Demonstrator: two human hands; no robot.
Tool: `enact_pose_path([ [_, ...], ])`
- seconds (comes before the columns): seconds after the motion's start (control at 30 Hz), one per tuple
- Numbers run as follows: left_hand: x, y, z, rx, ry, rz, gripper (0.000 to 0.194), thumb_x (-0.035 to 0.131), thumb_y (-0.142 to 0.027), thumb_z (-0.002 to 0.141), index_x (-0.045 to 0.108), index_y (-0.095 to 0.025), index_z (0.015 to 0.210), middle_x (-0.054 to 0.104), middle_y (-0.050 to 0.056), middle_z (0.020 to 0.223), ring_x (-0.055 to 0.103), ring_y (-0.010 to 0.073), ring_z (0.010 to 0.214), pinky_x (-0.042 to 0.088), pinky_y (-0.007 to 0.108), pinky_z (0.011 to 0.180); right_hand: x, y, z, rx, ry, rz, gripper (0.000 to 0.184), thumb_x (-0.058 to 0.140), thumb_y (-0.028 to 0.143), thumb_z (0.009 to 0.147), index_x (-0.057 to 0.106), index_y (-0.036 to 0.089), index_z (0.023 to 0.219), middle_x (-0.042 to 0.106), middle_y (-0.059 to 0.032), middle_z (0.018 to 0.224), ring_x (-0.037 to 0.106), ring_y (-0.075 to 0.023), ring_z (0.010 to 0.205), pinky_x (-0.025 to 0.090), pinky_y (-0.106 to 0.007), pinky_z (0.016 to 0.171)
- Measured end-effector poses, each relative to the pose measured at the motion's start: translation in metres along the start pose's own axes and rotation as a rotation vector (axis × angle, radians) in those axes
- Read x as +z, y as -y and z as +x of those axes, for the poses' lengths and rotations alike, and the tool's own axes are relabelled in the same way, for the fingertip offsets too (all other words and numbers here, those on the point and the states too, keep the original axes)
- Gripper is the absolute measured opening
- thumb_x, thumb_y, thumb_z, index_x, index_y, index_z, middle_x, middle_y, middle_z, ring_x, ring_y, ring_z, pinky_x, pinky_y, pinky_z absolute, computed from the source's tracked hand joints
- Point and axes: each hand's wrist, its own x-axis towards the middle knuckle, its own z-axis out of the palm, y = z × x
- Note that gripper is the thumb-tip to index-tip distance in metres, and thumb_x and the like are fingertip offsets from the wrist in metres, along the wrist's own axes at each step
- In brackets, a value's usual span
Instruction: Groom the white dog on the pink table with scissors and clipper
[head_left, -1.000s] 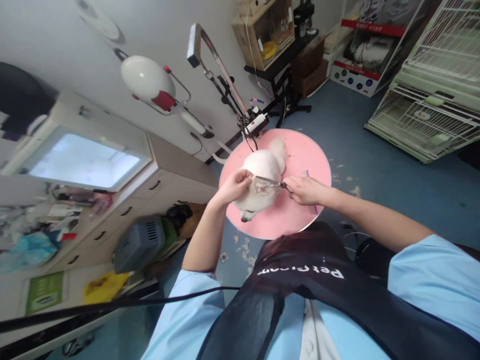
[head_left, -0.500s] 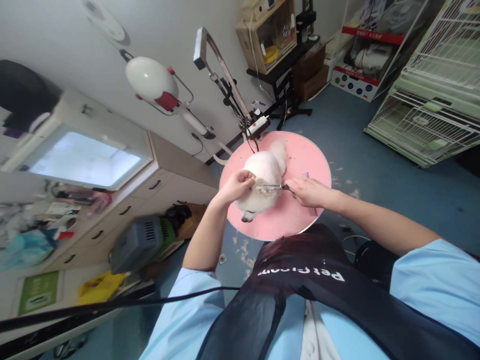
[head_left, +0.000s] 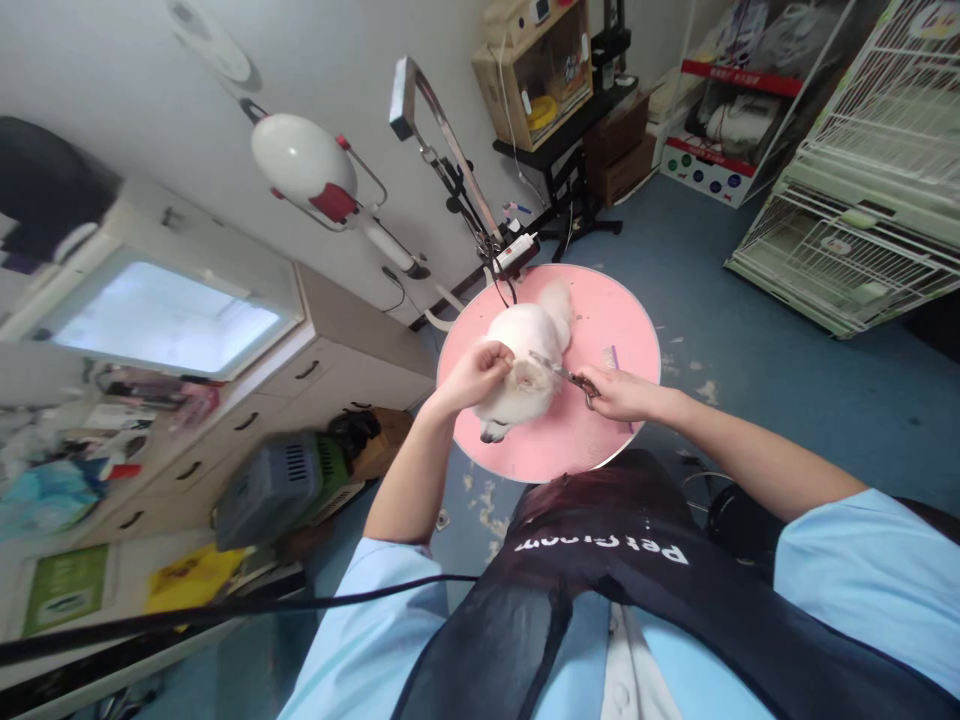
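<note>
A white fluffy dog [head_left: 517, 325] is on the round pink grooming table [head_left: 615, 310], its dark nose toward the lower left. My left hand [head_left: 484, 372] is closed at the dog's head, fingertips pinched on what looks like the edge of its ear [head_left: 525, 376]. In my right hand [head_left: 619, 393] is a pair of scissors [head_left: 561, 370], the blades pointing left and lying close over the fur just behind the ear. Beyond my right hand, a purple-edged comb [head_left: 615, 358] lies on the table, partly hidden by that hand.
A grooming arm [head_left: 450, 150] with clamp and cords rises behind the table. White wire cages [head_left: 847, 245] stand right. To the left are a drawer cabinet [head_left: 285, 400] and a grey pet carrier [head_left: 266, 490]. Hair clippings [head_left: 487, 510] lie on the floor.
The scissors have turned from lying level across the ear to slanting up and left behind it. My right hand has shifted slightly right and down; my left hand stays nearly in place.
</note>
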Motion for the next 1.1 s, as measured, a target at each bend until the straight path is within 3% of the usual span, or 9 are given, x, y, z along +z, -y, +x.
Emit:
enact_pose_path([
  [0.13, -0.009, 0.024, -0.022, 0.202, -0.329, -0.010, 0.015, 0.059, -0.031, 0.084, 0.066, -0.018, 0.084, 0.071, 0.008, 0.100, 0.063, 0.0173, 0.098, 0.048, 0.030, 0.094, 0.037, -0.042, 0.005, 0.289, -0.047, 0.115, 0.041, 0.053, 0.023, 0.083, 0.054, 0.019, 0.124, 0.066, -0.0041, 0.093, 0.064, -0.0189, 0.083, 0.047, -0.029, 0.075],
  [0.27, -0.003, 0.098, -0.043, -0.169, -0.925, -0.241, 0.017, 0.055, -0.030, 0.084, 0.060, -0.017, 0.075, 0.065, 0.003, 0.079, 0.059, 0.0123, 0.079, 0.048, 0.024, 0.079, 0.084, -0.072, 0.006, 0.818, -0.020, -0.107, 0.042, 0.055, 0.035, 0.090, 0.058, 0.011, 0.124, 0.070, -0.0168, 0.093, 0.068, -0.0263, 0.090, 0.048, -0.035, 0.078],
  [0.3, 0.006, 0.117, -0.047, -0.340, -0.877, -0.313, 0.016, 0.056, -0.027, 0.081, 0.058, -0.016, 0.070, 0.062, 0.002, 0.072, 0.055, 0.0109, 0.071, 0.046, 0.021, 0.070, 0.094, -0.076, 0.005, 0.905, 0.004, -0.130, 0.043, 0.056, 0.035, 0.090, 0.058, 0.008, 0.124, 0.070, -0.0197, 0.095, 0.069, -0.0279, 0.093, 0.048, -0.036, 0.079],
  [0.37, 0.032, 0.144, -0.053, -0.602, -0.506, -0.606, 0.016, 0.061, -0.028, 0.079, 0.058, -0.016, 0.069, 0.057, 0.001, 0.062, 0.051, 0.0109, 0.062, 0.041, 0.020, 0.059, 0.112, -0.078, 0.005, 0.988, 0.046, -0.115, 0.040, 0.057, 0.034, 0.090, 0.061, 0.008, 0.120, 0.070, -0.0223, 0.099, 0.069, -0.0295, 0.098, 0.047, -0.038, 0.082],
  [0.47, 0.076, 0.155, -0.053, -0.636, -0.131, -0.886, 0.014, 0.068, -0.026, 0.072, 0.063, -0.015, 0.078, 0.063, 0.006, 0.069, 0.056, 0.0133, 0.064, 0.046, 0.023, 0.060, 0.126, -0.077, 0.001, 1.015, 0.039, -0.079, 0.037, 0.054, 0.035, 0.092, 0.064, 0.010, 0.117, 0.070, -0.0221, 0.103, 0.069, -0.0293, 0.102, 0.048, -0.038, 0.083],
  [0.67, 0.104, 0.114, -0.027, -0.571, -0.152, -1.582, 0.013, 0.071, -0.018, 0.072, 0.061, -0.017, 0.081, 0.064, 0.004, 0.075, 0.062, 0.0162, 0.071, 0.053, 0.029, 0.069, 0.117, -0.063, -0.005, 0.990, -0.007, -0.065, 0.037, 0.053, 0.034, 0.092, 0.064, 0.009, 0.118, 0.071, -0.0230, 0.102, 0.071, -0.0297, 0.097, 0.049, -0.036, 0.078],
  [0.8, 0.100, 0.094, -0.018, -0.506, -0.192, -1.666, 0.007, 0.064, -0.009, 0.073, 0.062, -0.015, 0.076, 0.062, 0.004, 0.071, 0.062, 0.0148, 0.069, 0.052, 0.028, 0.069, 0.093, -0.031, -0.006, 0.887, -0.131, -0.114, 0.035, 0.043, 0.030, 0.097, 0.064, 0.017, 0.123, 0.072, -0.0193, 0.108, 0.070, -0.0273, 0.096, 0.047, -0.033, 0.074],
  [1.0, 0.094, 0.089, -0.021, -0.496, -0.277, -1.684, 0.011, 0.061, -0.005, 0.070, 0.063, -0.014, 0.076, 0.064, 0.004, 0.074, 0.061, 0.0142, 0.071, 0.049, 0.027, 0.068, 0.038, 0.023, -0.013, 0.247, -0.429, -0.323, 0.038, 0.037, 0.022, 0.097, 0.069, 0.018, 0.117, 0.074, -0.0129, 0.105, 0.065, -0.0238, 0.101, 0.039, -0.033, 0.094],
  [1.1, 0.089, 0.090, -0.023, -0.463, -0.308, -1.689, 0.014, 0.063, -0.004, 0.066, 0.062, -0.016, 0.074, 0.063, 0.002, 0.071, 0.061, 0.0135, 0.069, 0.049, 0.027, 0.069, 0.021, 0.028, -0.015, 0.339, -0.467, -0.313, 0.031, 0.041, 0.020, 0.093, 0.072, 0.016, 0.098, 0.074, -0.0127, 0.093, 0.066, -0.0240, 0.092, 0.038, -0.033, 0.088],
])
